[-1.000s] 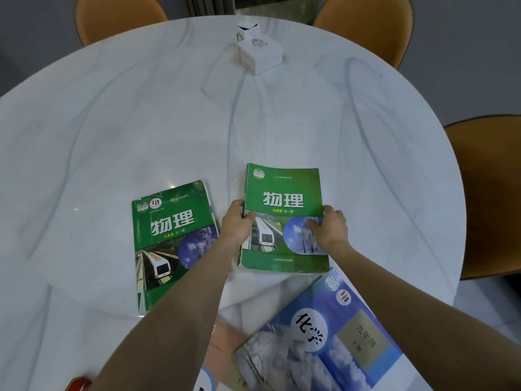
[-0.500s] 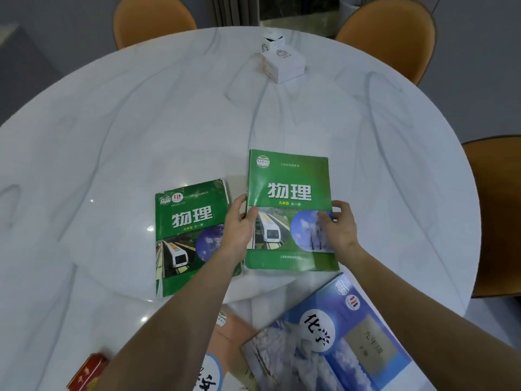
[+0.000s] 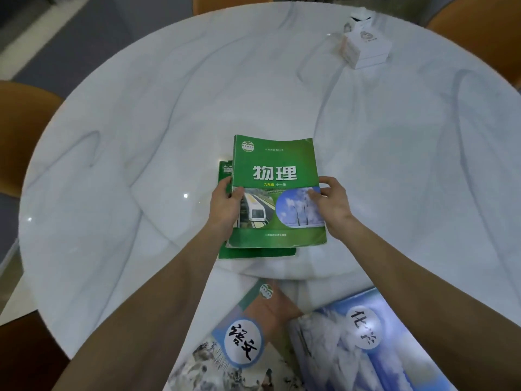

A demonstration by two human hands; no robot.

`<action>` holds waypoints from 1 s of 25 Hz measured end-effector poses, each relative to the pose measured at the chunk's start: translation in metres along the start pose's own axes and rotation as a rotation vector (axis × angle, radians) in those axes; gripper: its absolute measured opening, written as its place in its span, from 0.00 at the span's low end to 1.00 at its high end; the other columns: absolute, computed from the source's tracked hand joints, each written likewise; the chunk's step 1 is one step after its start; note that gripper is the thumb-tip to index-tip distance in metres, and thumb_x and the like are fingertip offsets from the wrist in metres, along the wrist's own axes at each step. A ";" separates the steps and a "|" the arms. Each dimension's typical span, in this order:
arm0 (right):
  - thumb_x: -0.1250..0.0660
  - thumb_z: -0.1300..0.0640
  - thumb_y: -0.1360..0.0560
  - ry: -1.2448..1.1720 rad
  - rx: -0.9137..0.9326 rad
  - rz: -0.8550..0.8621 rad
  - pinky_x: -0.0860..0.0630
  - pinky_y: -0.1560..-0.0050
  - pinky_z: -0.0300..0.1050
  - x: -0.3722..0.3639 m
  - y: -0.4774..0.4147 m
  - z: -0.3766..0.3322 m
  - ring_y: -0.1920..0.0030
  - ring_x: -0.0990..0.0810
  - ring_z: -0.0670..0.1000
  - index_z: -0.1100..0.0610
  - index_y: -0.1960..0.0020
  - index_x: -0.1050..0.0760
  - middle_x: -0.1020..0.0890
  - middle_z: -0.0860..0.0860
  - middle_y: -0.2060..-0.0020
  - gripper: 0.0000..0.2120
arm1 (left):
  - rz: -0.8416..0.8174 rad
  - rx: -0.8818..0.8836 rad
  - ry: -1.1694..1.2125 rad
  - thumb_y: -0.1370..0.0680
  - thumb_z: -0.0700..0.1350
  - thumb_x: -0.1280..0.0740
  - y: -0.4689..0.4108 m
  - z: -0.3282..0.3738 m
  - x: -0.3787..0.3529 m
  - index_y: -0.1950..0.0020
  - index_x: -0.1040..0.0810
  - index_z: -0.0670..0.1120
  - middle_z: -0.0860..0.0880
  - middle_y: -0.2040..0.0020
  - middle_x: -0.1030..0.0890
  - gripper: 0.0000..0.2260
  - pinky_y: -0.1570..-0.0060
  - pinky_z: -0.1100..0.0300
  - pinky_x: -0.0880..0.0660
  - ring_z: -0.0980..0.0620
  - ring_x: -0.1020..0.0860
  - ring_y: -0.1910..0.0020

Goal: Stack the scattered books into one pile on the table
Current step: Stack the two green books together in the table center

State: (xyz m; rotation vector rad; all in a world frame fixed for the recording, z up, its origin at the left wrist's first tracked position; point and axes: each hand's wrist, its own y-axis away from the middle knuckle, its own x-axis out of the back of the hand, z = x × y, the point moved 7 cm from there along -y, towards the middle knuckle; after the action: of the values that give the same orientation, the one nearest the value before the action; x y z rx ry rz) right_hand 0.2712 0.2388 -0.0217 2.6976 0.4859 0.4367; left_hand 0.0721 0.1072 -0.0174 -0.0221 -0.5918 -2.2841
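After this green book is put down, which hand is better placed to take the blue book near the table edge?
Probably the right hand. The blue book lies directly below the right forearm, while the left hand would have to cross over the brown book to reach it.

We can read 物理 in big white letters on the top green book [image 3: 275, 176], with a small 九年级 全一册 just under it. Near us on the right, the blue book [image 3: 375, 351] has 化学 in a white circle. The fine print on the covers is too small for us.
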 end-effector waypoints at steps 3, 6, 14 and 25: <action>0.37 0.63 0.23 0.044 -0.006 -0.014 0.23 0.40 0.54 -0.030 -0.003 0.005 0.48 0.21 0.57 0.57 0.37 0.30 0.20 0.62 0.44 0.16 | 0.037 0.004 -0.028 0.20 0.39 0.40 -0.012 -0.014 0.025 0.32 0.30 0.45 0.38 0.43 0.19 0.16 0.47 0.48 0.21 0.39 0.19 0.47; 0.38 0.63 0.23 0.128 -0.003 -0.009 0.24 0.40 0.51 -0.048 -0.004 0.013 0.46 0.21 0.58 0.60 0.36 0.28 0.20 0.61 0.43 0.15 | 0.056 -0.028 -0.122 0.21 0.39 0.40 -0.018 -0.024 0.036 0.34 0.28 0.45 0.39 0.43 0.19 0.15 0.47 0.49 0.21 0.40 0.19 0.47; 0.42 0.64 0.22 0.533 0.066 0.055 0.28 0.40 0.46 -0.063 -0.011 0.018 0.42 0.24 0.63 0.68 0.42 0.26 0.27 0.65 0.40 0.13 | 0.194 -0.123 -0.615 0.20 0.40 0.42 -0.021 -0.030 0.032 0.41 0.27 0.38 0.37 0.43 0.24 0.11 0.48 0.50 0.28 0.38 0.26 0.42; 0.41 0.63 0.23 0.601 -0.014 0.058 0.26 0.49 0.45 -0.061 -0.016 0.026 0.54 0.24 0.58 0.69 0.45 0.23 0.22 0.65 0.44 0.13 | 0.109 -0.072 -0.904 0.18 0.47 0.44 -0.023 -0.040 0.028 0.37 0.30 0.37 0.37 0.36 0.31 0.16 0.40 0.45 0.31 0.38 0.34 0.36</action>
State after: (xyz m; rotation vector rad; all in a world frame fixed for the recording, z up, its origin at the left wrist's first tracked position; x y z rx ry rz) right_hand 0.2221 0.2222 -0.0657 2.5358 0.5528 1.2725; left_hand 0.0424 0.0852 -0.0572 -1.1323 -0.9154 -2.1030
